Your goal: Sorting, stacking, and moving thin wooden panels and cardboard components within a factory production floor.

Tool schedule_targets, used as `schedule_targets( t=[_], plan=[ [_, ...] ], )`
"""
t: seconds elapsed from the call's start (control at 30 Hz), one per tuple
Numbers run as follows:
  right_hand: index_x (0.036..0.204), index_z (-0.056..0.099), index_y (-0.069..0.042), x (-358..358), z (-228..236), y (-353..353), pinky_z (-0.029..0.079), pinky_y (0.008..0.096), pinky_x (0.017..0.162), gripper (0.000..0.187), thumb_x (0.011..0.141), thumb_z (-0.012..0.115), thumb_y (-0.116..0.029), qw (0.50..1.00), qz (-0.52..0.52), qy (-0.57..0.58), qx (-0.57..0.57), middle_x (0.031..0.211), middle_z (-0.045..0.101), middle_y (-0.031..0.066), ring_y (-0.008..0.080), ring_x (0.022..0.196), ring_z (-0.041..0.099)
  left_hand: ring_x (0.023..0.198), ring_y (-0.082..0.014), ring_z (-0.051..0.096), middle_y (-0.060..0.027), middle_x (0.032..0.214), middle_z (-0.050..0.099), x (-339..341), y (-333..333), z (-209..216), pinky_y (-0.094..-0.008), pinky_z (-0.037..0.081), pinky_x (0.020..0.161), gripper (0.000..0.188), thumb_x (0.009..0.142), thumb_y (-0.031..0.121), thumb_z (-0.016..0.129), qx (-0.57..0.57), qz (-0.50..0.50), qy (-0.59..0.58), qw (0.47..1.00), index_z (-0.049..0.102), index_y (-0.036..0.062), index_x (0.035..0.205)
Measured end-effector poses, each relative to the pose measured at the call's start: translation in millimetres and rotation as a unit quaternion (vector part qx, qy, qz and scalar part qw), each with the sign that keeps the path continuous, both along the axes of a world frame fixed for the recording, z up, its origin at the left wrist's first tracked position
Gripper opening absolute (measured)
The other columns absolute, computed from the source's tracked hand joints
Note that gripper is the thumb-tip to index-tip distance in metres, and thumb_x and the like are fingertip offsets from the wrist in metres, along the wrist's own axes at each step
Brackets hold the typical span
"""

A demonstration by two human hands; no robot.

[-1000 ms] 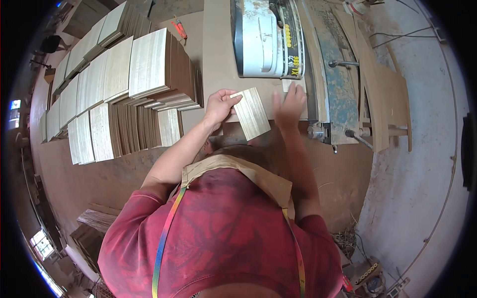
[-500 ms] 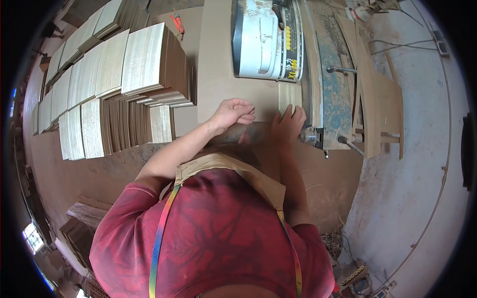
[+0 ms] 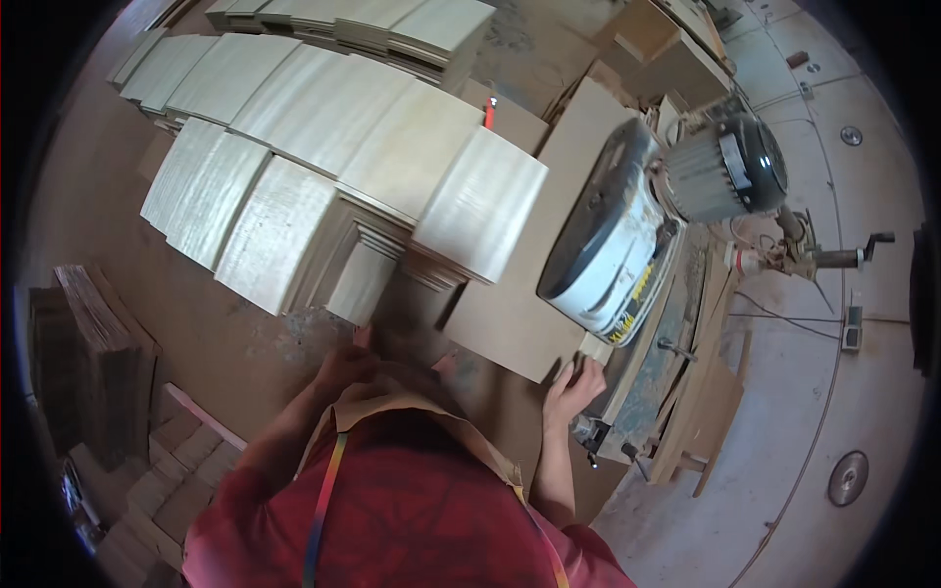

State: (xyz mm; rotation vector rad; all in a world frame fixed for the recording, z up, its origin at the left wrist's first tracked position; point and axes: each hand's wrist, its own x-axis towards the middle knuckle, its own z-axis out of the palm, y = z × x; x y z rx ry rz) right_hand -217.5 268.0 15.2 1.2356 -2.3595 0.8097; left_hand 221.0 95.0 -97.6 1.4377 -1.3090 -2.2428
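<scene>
My right hand (image 3: 575, 390) is at the near end of a narrow pale wooden board (image 3: 595, 347), thumb on its left side and fingers curled over the end. The board's far part goes under the white housing of a woodworking machine (image 3: 593, 279). My left hand (image 3: 345, 368) is low at the left, in shadow, below a short stack of pale boards (image 3: 363, 286). Its fingers are dim, and I cannot see anything in them. A brown sheet (image 3: 520, 333) covers the machine's table beside the board.
Several rows of stacked pale boards (image 3: 323, 108) fill the left and far left. A red-handled tool (image 3: 489, 113) lies behind them. The machine's motor (image 3: 720, 171) and a metal fence (image 3: 647, 367) stand at the right, near a wall. Darker wood stacks (image 3: 103, 363) sit at the lower left.
The view has swung left. My left hand has moved from beside the machine table down toward the stacks. My right hand stays at the board's end, and less of the board shows.
</scene>
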Motion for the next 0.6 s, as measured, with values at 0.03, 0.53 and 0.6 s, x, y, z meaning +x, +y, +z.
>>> schedule_targets(
  t=[0.03, 0.53, 0.6],
  plan=[
    [0.130, 0.069, 0.001, 9.5, 8.8, 11.2, 0.050, 0.0452, 0.104, 0.031, 0.101, 0.067, -0.009, 0.997, 0.046, -0.062, -0.003, 0.130, 0.068, 0.0198, 0.0383, 0.115, 0.062, 0.077, -0.0166, 0.066, -0.0079, 0.091, 0.074, -0.5, 7.2, -0.8, -0.0318, 0.056, 0.075, 0.022, 0.099, 0.017, 0.074, 0.001, -0.001, 0.001, 1.000, 0.076, -0.0045, 0.104],
    [0.126, 0.073, -0.001, 89.8, -15.1, -45.9, 0.059, 0.0434, 0.080, 0.035, 0.106, 0.065, -0.028, 0.755, 0.452, -0.253, 0.401, 0.114, 0.073, 0.0180, 0.0375, 0.087, 0.071, 0.069, -0.0124, 0.055, -0.0012, 0.077, 0.066, 56.5, 29.0, 3.3, -0.0299, 0.049, 0.064, 0.029, 0.092, 0.026, 0.081, -0.021, 0.120, -0.118, 0.986, 0.075, -0.0017, 0.089],
    [0.124, 0.074, 0.000, 77.7, -20.9, -62.8, 0.058, 0.0437, 0.079, 0.039, 0.107, 0.063, -0.033, 0.719, 0.461, -0.266, 0.447, 0.113, 0.074, 0.0186, 0.0379, 0.087, 0.070, 0.067, -0.0116, 0.055, -0.0005, 0.077, 0.066, 49.6, 29.0, 10.1, -0.0288, 0.048, 0.063, 0.030, 0.091, 0.028, 0.082, 0.006, 0.192, -0.138, 0.972, 0.075, -0.0006, 0.088]
  ],
)
